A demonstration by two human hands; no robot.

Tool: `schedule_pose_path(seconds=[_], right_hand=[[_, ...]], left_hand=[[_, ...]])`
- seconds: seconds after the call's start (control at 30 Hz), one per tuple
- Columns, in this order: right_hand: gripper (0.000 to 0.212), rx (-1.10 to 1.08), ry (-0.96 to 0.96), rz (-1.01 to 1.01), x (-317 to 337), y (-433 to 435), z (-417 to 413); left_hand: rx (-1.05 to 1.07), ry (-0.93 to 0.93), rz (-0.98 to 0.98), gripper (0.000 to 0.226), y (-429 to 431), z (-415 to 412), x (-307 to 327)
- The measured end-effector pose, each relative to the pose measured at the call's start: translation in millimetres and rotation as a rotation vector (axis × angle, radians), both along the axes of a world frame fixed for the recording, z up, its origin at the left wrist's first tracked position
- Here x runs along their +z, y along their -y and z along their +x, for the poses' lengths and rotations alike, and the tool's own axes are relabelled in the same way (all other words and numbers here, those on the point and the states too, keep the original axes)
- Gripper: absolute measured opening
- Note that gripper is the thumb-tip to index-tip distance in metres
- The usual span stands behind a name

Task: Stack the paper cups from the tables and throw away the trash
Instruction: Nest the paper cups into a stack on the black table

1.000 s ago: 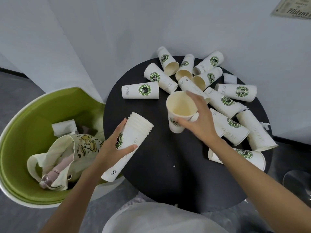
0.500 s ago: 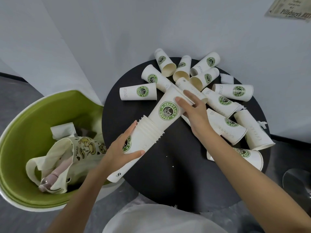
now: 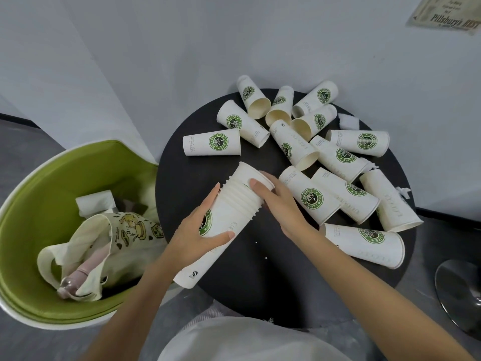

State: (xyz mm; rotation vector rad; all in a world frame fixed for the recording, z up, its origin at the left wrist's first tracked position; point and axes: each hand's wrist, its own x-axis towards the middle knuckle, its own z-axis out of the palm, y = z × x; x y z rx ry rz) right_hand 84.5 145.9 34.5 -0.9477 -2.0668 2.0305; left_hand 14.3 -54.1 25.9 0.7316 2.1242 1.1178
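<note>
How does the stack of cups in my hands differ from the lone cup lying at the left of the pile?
The stack is several cups nested; the lone cup is single. The stack is held tilted by the left hand and right hand; the lone cup lies untouched on the table. Both are white with green logos.

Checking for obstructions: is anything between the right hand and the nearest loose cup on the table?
Nothing visible. The right hand holds the top of the stack; the nearest loose cup lies just beside it, only bare black table between.
</note>
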Motion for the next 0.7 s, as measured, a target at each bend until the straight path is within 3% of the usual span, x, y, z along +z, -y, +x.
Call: schedule_pose_path(seconds=[0.13,0.27,0.7], right_hand=[[0.041,-0.036,-0.146,0.177,6.6,3.3,5.2],[0.035,-0.019,-0.265,0.289,4.8,11.1,7.5],[0.032,-0.002,-0.252,0.246,-15.2,13.8,-10.7]], left_hand=[[0.027,0.033,0.003,0.095,-5.0,1.6,-0.3],[0.061,0.056,0.018,0.094,-8.2,2.1,-3.8],[0.065,0.076,0.009,0.092,-23.1,-13.7,-9.7]])
